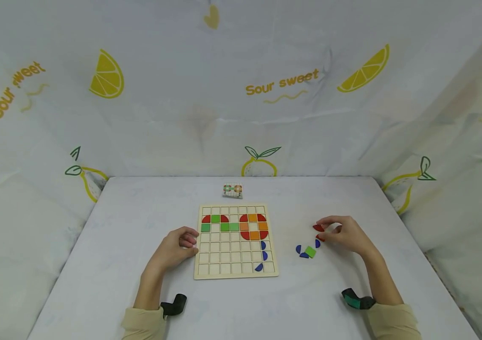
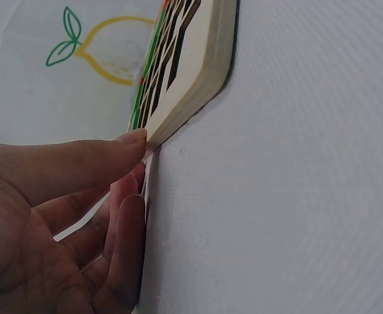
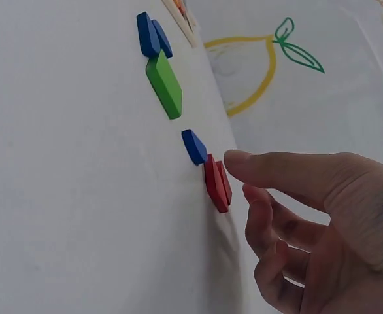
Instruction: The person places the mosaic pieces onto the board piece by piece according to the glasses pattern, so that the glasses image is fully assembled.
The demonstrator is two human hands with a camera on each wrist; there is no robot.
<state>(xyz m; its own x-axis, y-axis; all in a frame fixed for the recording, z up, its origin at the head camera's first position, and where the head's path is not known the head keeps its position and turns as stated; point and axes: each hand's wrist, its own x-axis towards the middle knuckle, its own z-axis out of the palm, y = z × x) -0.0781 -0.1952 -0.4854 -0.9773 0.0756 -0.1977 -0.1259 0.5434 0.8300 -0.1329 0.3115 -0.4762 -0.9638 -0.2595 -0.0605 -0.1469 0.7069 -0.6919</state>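
A pale wooden grid board [image 1: 219,269] holds red quarter-round pieces [image 1: 244,234] and orange and green squares [image 1: 215,218] in its upper cells. Three blue half-round pieces [image 1: 265,256] lie down its right side. My left hand [image 1: 172,247] touches the board's left edge with thumb and fingertips, the thumb tip against the side in the left wrist view. On the right, my right hand [image 1: 344,233] is over two loose red pieces [image 3: 216,183], thumb and forefinger spread around them with a gap between. Beside them lie a green square [image 1: 310,252] and three blue half-round pieces [image 1: 298,249].
Behind the board lies a small pattern card [image 1: 232,190] showing a similar coloured grid. The white-covered table [image 1: 96,264] meets a lemon-printed sheet [image 1: 173,141] at the back and sides. Each wrist wears a black camera mount [image 1: 174,304].
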